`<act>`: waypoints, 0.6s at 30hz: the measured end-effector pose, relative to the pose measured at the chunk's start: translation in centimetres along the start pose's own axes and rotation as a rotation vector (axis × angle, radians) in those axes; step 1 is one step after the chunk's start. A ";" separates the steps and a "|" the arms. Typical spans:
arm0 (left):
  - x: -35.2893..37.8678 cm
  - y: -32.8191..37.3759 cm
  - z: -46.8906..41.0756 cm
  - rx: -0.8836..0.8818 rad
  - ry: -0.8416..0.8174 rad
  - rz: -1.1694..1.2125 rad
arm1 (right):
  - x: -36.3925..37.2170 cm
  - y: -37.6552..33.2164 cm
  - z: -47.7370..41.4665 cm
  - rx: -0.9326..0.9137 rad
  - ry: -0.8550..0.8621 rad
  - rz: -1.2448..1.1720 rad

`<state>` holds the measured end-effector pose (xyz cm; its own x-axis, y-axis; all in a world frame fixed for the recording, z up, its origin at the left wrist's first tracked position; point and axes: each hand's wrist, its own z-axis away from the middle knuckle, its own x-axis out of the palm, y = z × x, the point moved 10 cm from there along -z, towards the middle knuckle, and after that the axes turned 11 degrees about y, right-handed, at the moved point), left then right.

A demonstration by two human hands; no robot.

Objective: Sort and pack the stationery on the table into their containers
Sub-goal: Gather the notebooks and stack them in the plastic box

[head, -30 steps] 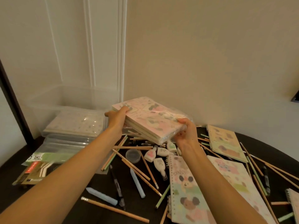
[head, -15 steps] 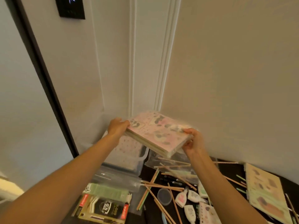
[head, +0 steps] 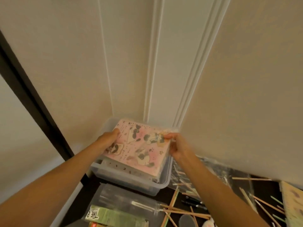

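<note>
Left grip (head: 109, 140) and right grip (head: 176, 147) each curl round opposite edges of the pink notebook stack (head: 139, 149); stack is tilted in the mouth of the clear bin (head: 131, 182), over patterned items already inside; not released yet. Left to pack: pencils (head: 185, 210), pens (head: 194, 202), another notebook (head: 293, 202) on the surface (head: 268, 189); roughly early-to-mid, I'd judge.

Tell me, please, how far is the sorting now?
Done: a speckled pack lies in the clear bin. In hand: the left hand and right hand hold the pink notebook pack tilted in the bin's mouth. Left: loose pencils, pens and a notebook on the table.
</note>
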<state>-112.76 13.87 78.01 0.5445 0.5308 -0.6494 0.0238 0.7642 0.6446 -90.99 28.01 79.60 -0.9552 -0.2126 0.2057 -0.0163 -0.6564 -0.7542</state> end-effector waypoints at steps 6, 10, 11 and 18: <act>1.0 -3.1 -1.9 -0.086 -0.043 0.124 | 2.2 2.3 -1.9 0.058 0.014 0.092; 2.6 -4.1 -2.3 -0.100 -0.111 0.143 | 2.6 2.4 -2.7 0.067 0.049 0.159; 2.8 -4.2 -2.4 -0.099 -0.128 0.153 | 2.5 2.6 -3.0 0.076 0.058 0.172; 4.7 -5.1 -3.4 -0.099 -0.186 0.028 | 0.1 7.0 -7.2 0.109 0.294 0.234</act>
<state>-113.13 13.66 70.29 0.6897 0.4821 -0.5402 -0.0705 0.7872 0.6126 -93.30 28.61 69.87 -0.9736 -0.1593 -0.1635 0.2282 -0.6910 -0.6859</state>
